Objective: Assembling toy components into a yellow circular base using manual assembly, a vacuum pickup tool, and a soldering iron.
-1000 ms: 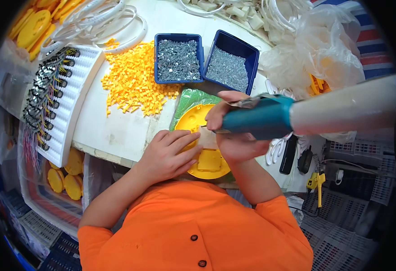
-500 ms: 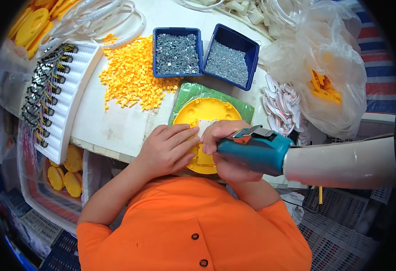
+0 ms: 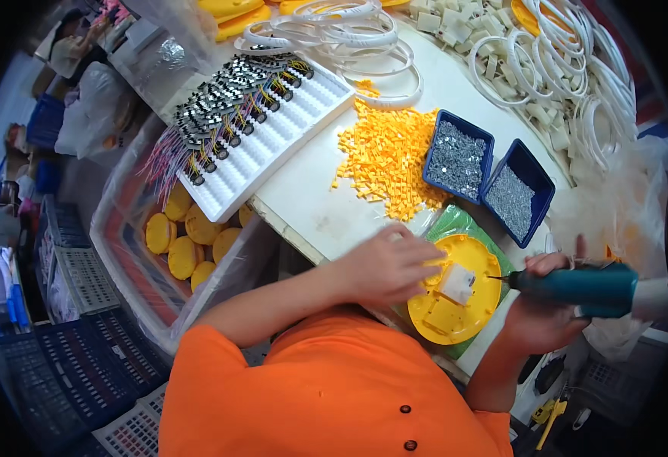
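A round yellow plastic housing (image 3: 475,326), with a white block (image 3: 456,284) in its middle, lies on a green pad (image 3: 449,222) at the table's near edge. My left hand (image 3: 392,264) hovers at the housing's left rim, somewhat blurred, fingers stretched out and nothing visible in them. To the right, my right hand (image 3: 532,324) is wrapped round a teal electric screwdriver (image 3: 577,290). Its thin bit points left, near the housing's right rim. A pale sleeve covers the tool's rear end.
Small yellow plastic pieces (image 3: 391,160) are heaped beyond the housing, beside two blue bins of metal parts (image 3: 455,160) (image 3: 510,199). A white ridged tray (image 3: 273,148) holds wired components. White rings (image 3: 372,68) lie behind. Left below stands a lined crate (image 3: 113,251) with yellow round housings (image 3: 184,257).
My view has swung left. The screwdriver in my right hand has come away from the housing to the right. My left hand has shifted off the housing's middle toward its left rim.
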`<state>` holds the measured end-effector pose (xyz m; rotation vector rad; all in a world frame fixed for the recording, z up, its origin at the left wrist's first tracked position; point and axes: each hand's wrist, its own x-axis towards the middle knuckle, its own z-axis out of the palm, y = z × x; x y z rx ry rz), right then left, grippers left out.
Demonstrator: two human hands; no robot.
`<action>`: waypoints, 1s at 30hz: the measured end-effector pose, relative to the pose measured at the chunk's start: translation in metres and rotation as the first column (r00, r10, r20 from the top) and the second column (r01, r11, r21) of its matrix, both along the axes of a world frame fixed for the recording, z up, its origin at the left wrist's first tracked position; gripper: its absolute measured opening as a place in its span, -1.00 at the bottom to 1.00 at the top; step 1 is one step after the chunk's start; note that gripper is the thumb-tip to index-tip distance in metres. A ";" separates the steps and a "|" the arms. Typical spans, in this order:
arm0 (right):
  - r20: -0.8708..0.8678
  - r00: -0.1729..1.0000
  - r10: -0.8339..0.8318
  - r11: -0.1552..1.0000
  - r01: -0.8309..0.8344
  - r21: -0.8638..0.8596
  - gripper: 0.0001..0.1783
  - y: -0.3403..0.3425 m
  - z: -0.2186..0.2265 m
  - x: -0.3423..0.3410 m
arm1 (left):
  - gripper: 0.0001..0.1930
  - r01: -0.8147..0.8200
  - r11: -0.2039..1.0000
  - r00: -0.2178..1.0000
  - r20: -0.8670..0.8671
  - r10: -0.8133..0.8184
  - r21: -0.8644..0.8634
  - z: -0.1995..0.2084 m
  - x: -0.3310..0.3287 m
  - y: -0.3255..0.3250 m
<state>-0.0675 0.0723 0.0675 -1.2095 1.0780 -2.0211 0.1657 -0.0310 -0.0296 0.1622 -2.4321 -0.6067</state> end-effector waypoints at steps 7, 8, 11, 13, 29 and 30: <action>-0.077 0.970 -0.230 0.937 0.242 0.251 -0.08 0.011 -0.021 -0.040 | -0.76 -0.671 0.740 0.742 -0.043 0.669 -0.049 0.030 0.090 -0.152; -0.075 0.919 -0.387 0.828 0.383 0.410 -0.13 0.014 -0.028 -0.039 | -0.79 -0.705 0.705 0.706 0.010 0.708 -0.074 0.034 0.099 -0.173; -0.180 0.913 -0.366 0.848 0.407 0.340 -0.34 0.033 -0.058 -0.037 | -0.82 -0.749 0.636 0.601 0.214 0.770 -0.185 0.031 0.114 -0.224; -0.302 0.865 -0.402 0.816 0.488 0.311 -0.48 0.038 -0.055 -0.024 | -0.83 -0.730 0.614 0.539 0.299 0.788 -0.301 0.029 0.117 -0.235; -0.539 0.777 -0.325 0.902 0.426 0.069 -0.71 0.049 -0.039 -0.005 | -0.82 -0.640 0.734 0.630 0.390 0.671 -0.227 0.047 0.138 -0.257; -0.538 0.777 -0.327 0.902 0.426 0.066 -0.71 0.048 -0.039 -0.003 | -0.82 -0.641 0.733 0.630 0.388 0.673 -0.229 0.045 0.132 -0.254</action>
